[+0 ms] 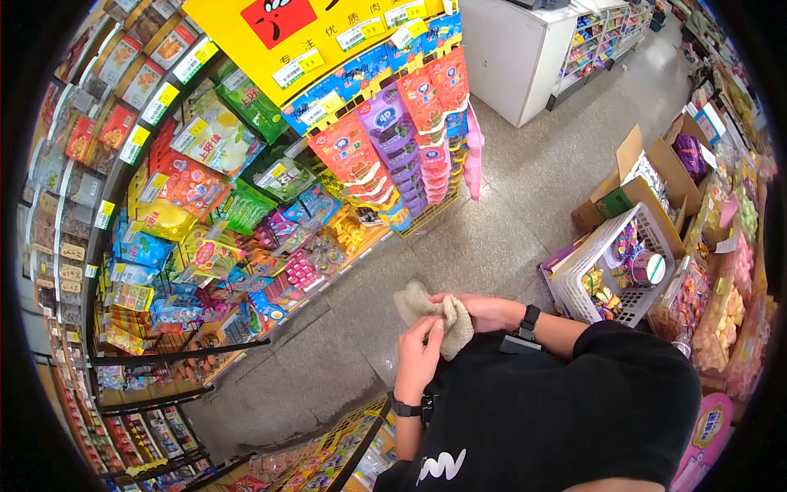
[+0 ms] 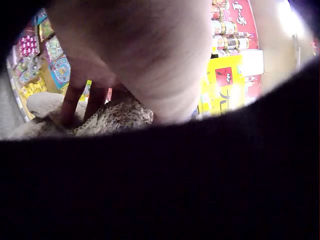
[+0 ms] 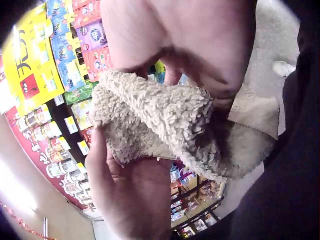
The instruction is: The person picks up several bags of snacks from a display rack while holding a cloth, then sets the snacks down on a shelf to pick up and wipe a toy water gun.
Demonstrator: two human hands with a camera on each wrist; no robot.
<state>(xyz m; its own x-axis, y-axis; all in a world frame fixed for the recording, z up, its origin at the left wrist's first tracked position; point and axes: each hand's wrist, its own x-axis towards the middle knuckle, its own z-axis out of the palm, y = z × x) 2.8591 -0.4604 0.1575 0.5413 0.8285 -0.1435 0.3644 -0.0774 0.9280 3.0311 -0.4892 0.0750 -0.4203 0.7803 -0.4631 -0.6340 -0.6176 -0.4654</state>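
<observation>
Both hands hold a beige, nubby cloth (image 1: pixel 457 328) in front of the body, above the aisle floor. My left hand (image 1: pixel 418 353) grips its near side, with the thumb and fingertips on the fabric. From the other side my right hand (image 1: pixel 485 312) pinches the cloth's upper edge. In the right wrist view the cloth (image 3: pixel 150 115) is folded over, its shaggy pile outward, between the right hand (image 3: pixel 185 40) above and the left hand (image 3: pixel 135 195) below. A smoother, paler flap (image 1: pixel 412 302) hangs off the far side. Dark fabric hides much of the left wrist view.
Shelves of bagged snacks (image 1: pixel 246 205) curve along the left, with hanging snack packets (image 1: pixel 393 139) under a yellow sign (image 1: pixel 270 41). A white plastic basket (image 1: pixel 574 283) and open cardboard boxes (image 1: pixel 635 176) stand at the right. Grey tiled floor (image 1: pixel 344 328) runs between. A white counter (image 1: pixel 512 61) is behind.
</observation>
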